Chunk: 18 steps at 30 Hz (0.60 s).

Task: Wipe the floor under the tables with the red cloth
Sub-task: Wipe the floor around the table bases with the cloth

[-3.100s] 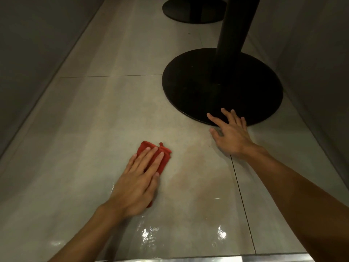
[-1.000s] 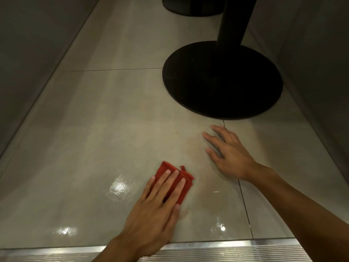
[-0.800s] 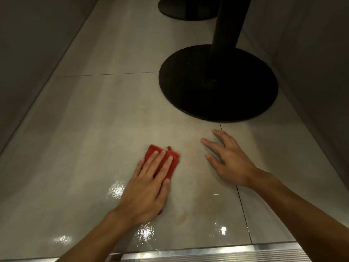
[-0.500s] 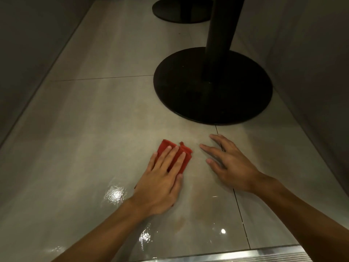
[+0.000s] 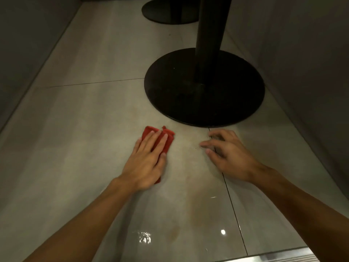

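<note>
A folded red cloth (image 5: 167, 136) lies flat on the grey tiled floor (image 5: 90, 129), just in front of a round black table base (image 5: 204, 87). My left hand (image 5: 146, 159) presses on the cloth with straight fingers and covers most of it. Only the cloth's far edge and right side show. My right hand (image 5: 228, 152) rests on the floor to the right of the cloth, fingers spread and slightly bent, holding nothing. It sits near the front rim of the base.
A black post (image 5: 209, 35) rises from the near base. A second black base (image 5: 170, 10) lies farther back. Grey walls (image 5: 24, 53) close in on both sides. The floor near me is wet and shiny. A metal threshold strip (image 5: 283, 257) runs along the bottom right.
My left hand has pushed the cloth forward, towards the black base. My right hand has shifted forward too and its fingers have bent a little.
</note>
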### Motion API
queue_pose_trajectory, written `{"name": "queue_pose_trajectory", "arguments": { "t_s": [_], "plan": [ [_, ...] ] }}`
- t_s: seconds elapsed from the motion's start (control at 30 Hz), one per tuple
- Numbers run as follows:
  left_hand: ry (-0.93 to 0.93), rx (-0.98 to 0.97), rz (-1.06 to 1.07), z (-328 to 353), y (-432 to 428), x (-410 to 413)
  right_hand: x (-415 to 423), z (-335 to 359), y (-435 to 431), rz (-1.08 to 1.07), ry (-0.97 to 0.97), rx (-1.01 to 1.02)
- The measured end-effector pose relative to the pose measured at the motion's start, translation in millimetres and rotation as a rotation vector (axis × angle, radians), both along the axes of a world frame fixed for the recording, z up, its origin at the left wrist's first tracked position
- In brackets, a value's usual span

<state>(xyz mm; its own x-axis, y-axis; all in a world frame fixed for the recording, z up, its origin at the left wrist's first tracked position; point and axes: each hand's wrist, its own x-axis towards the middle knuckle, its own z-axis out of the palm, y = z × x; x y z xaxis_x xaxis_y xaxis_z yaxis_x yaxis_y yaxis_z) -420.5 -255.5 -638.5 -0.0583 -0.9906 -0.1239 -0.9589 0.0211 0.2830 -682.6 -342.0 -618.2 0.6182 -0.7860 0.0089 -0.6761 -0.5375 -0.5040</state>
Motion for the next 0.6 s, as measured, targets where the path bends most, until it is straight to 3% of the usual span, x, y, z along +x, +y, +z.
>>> {"name": "queue_pose_trajectory", "arguments": {
  "t_s": [0.1,0.2,0.4,0.6],
  "plan": [
    [-0.029,0.020,0.016,2.7,-21.0,-14.5,-1.4,4.3,-16.9,-0.107,-0.020,-0.038],
    [-0.056,0.018,-0.060,4.3,-18.5,-33.0,-4.9,3.6,-31.0,-0.189,0.088,0.043],
    [-0.020,-0.036,-0.259,0.5,13.0,-33.8,-10.0,-3.9,-34.0,-0.187,0.203,0.074],
    [0.024,-0.025,-0.065,0.0,-13.9,-8.1,-9.5,-4.7,-31.9,-0.176,0.213,0.087]
  ]
}}
